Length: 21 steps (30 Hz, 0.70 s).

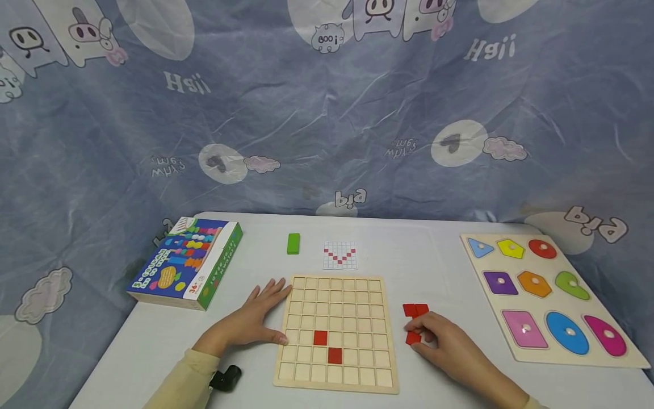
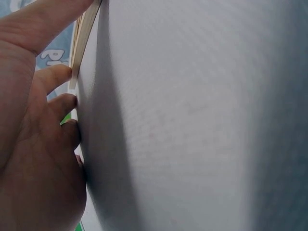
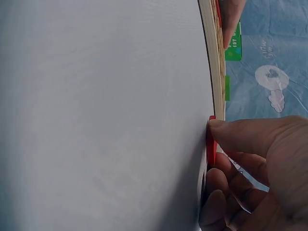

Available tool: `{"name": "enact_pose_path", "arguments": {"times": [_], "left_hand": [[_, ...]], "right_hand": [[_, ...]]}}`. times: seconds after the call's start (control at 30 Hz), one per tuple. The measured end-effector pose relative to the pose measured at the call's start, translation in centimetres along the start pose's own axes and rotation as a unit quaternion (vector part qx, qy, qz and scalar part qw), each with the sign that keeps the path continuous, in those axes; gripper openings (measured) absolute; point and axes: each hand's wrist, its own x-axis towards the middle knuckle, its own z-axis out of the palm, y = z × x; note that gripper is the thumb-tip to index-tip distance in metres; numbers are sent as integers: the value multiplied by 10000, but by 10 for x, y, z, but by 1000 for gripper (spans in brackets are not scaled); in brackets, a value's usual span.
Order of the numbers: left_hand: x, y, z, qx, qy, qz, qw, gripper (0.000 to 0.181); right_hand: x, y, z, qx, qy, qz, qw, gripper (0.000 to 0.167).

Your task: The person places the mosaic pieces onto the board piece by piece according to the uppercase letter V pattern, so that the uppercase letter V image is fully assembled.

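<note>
A wooden grid board (image 1: 374, 324) lies flat, with one red square tile (image 1: 320, 338) in a cell and a second red tile (image 1: 334, 356) one row nearer and one column to the right. My left hand (image 1: 250, 321) is spread at the board's left edge, its thumb and fingertips touching the rim. To the right of the board, my right hand (image 1: 444, 341) pinches a red tile (image 3: 211, 144) at the tabletop between thumb and index finger. Other red tiles (image 1: 415, 310) lie just beyond those fingers; some may be hidden under the hand.
A pattern card (image 1: 340, 255) with red squares in a V lies behind the board, and a green block (image 1: 293, 243) left of it. A toy box (image 1: 189, 261) sits at left, a shape puzzle (image 1: 552, 301) at right. A black object (image 1: 226, 378) is by the left sleeve.
</note>
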Motion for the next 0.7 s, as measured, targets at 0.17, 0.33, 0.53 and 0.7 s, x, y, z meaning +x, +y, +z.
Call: {"name": "enact_pose_path", "arguments": {"times": [0.17,0.33,0.53,0.7], "left_hand": [[0,0,0,-13,-22,10,10000,115],[0,1,0,0,-18,-2,10000,114],[-1,0,0,9,-25,-4,10000,115],[0,0,0,20,-25,-19,10000,115]], "right_hand": [[1,-2,1,-81,51,162,9998,27],[1,-3,1,-124,59,202,9997,27],[1,-3,2,-71,25,71,9999,28],[2,-3,1,-96,-64,-34,9999,28]]}}
